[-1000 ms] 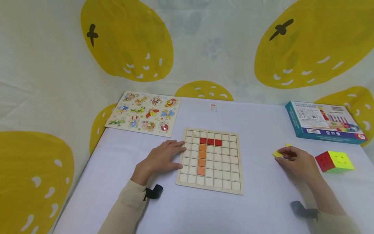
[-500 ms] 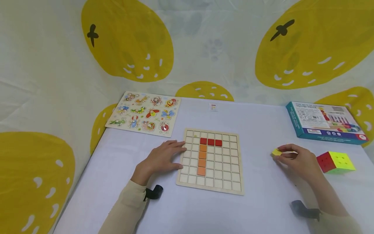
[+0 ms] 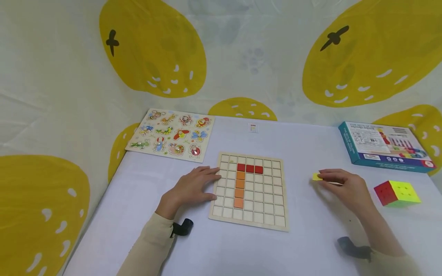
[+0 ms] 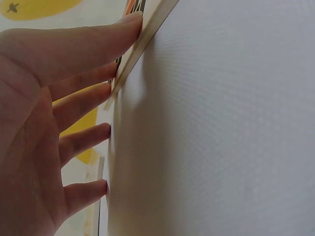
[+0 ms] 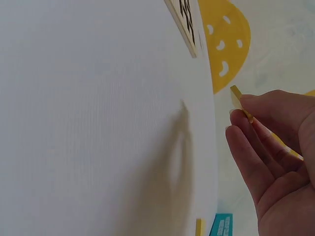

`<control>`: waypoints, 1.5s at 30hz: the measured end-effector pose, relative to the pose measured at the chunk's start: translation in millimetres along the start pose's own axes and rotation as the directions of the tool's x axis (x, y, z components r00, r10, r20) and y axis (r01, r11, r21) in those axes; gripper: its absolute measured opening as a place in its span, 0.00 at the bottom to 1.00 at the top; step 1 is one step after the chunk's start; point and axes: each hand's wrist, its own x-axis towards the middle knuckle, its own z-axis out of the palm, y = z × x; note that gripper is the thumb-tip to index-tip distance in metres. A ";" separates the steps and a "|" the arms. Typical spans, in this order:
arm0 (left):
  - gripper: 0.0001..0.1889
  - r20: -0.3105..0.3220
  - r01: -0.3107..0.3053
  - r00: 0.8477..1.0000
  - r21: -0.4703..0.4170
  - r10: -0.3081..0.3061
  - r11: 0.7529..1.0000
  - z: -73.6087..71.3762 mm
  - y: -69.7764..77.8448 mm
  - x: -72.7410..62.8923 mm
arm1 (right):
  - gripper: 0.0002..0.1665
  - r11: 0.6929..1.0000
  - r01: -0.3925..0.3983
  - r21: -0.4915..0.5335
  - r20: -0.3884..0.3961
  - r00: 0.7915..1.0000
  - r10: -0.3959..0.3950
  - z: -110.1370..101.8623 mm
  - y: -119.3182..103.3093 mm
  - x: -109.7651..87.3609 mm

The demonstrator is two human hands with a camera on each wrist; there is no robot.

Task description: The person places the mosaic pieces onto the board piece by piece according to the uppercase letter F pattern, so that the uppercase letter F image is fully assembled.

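Observation:
My right hand (image 3: 347, 188) pinches a small flat yellow square tile (image 3: 317, 176) between thumb and fingertips, over the table right of the wooden grid board (image 3: 249, 225). In the right wrist view the tile (image 5: 236, 94) is held edge-on, raised above its shadow on the cloth. My left hand (image 3: 193, 188) rests at the board's left edge, fingers spread and fairly straight; the left wrist view shows its thumb (image 4: 113, 42) against the rim. On the board lie a row of three red tiles (image 3: 250, 168) and a column of several orange tiles (image 3: 239, 184) below the leftmost one.
Another yellow piece (image 5: 199, 227) lies on the table, hidden in the head view. An insect puzzle board (image 3: 170, 134) is back left, a small printed card (image 3: 253, 128) behind the grid board. A puzzle cube (image 3: 397, 193) and a teal-edged box (image 3: 386, 146) stand on the right.
My right hand has picked up the yellow tile from near the table and moved it slightly left toward the grid board. The left hand has stayed in place.

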 end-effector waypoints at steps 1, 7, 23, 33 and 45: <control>0.35 -0.001 -0.001 1.000 0.001 0.001 1.000 -0.1 0.0 -0.1 | 0.21 1.000 0.007 -0.001 -0.002 1.000 -0.007 2.3 -2.9 0.6; 0.34 0.000 0.001 1.000 0.014 -0.001 1.000 -0.9 -0.1 0.0 | 0.16 0.998 0.070 0.005 -0.023 0.997 -0.070 24.8 -22.6 5.9; 0.34 0.001 0.007 1.000 0.014 -0.007 1.000 -0.6 -0.1 0.3 | 0.11 0.973 0.185 0.140 0.077 0.977 -0.197 86.3 -81.8 21.5; 0.34 -0.001 -0.002 1.000 0.006 0.002 1.000 0.1 -0.8 0.4 | 0.08 0.951 0.253 0.177 0.124 0.953 -0.277 113.4 -102.9 25.0; 0.34 0.001 -0.001 1.000 0.006 0.001 1.000 -0.8 0.3 -0.3 | 0.07 0.949 0.296 0.111 0.117 0.944 -0.308 124.7 -111.2 28.0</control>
